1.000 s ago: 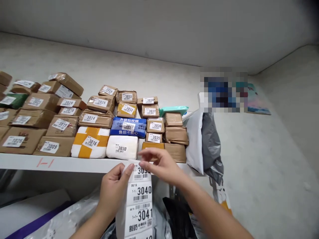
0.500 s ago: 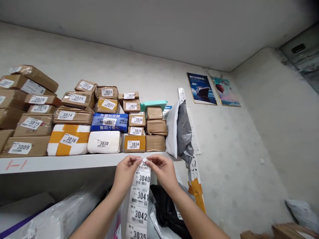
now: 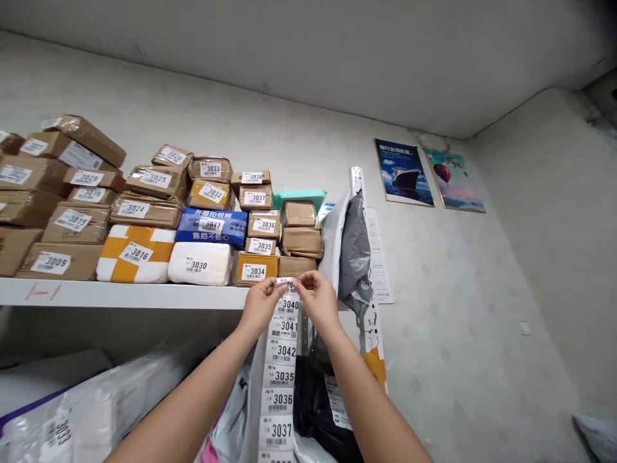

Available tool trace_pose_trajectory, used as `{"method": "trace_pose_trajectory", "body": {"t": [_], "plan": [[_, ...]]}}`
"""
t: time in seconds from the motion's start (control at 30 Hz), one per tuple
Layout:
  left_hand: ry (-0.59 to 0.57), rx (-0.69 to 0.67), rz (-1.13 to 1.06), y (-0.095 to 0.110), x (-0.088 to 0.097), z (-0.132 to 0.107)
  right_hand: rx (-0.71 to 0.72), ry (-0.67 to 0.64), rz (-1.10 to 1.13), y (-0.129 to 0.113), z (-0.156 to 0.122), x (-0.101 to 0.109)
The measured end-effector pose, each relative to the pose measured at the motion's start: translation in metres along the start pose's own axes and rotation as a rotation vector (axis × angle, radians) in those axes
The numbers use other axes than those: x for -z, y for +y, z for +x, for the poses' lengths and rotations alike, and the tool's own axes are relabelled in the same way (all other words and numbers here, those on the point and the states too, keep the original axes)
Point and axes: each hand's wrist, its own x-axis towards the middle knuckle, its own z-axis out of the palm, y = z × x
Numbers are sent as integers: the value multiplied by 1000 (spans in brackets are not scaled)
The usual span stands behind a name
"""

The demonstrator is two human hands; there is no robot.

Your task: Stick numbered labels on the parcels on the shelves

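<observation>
A long strip of white number labels point(image 3: 279, 376) hangs down from both hands, printed with 3040, 3041, 3042 and others. My left hand point(image 3: 263, 302) pinches its top end from the left. At the top right edge my right hand point(image 3: 318, 299) pinches the same strip, its fingertips close to the left ones. The number on the topmost label is partly hidden by the thumbs. Just behind the hands is the shelf edge, below a yellow-brown parcel labelled 3034 point(image 3: 257, 269) and unlabelled brown boxes point(image 3: 302, 242) stacked beside it.
Labelled parcels, among them a white one point(image 3: 200, 262) and a blue one point(image 3: 211, 226), line the white shelf point(image 3: 144, 296). Grey and white mailer bags point(image 3: 355, 247) lean by the metal upright point(image 3: 357, 180). Below sit a black bag point(image 3: 318, 405) and clear-wrapped packages point(image 3: 96, 411).
Both hands and the label strip have risen toward the parcels, and more labels of the strip show below. The view has shifted slightly left. Both hands keep their pinch.
</observation>
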Motion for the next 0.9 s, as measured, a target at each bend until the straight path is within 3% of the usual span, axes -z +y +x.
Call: {"method": "trace_pose_trajectory", "body": {"t": [0.17,0.23,0.37,0.5,0.67,0.8,0.9], "plan": [[268,67,166,-8,-18,12,67,78,-190,1,9,-3],[315,63,266,-9,-24,12,60,129,-247,4,12,-6],[218,30,415,-5,-26,3,33,211,-368,10,20,-12],[186,50,564,-9,-14,-20,9,220,-452,10,25,-17],[54,-42,464,-21,0,-42,40,255,-462,5,25,-25],[6,-77,353,-22,7,-40,184,44,-334,5,30,-23],[11,-74,308,-18,12,-35,196,-50,-173,3,27,-7]]}}
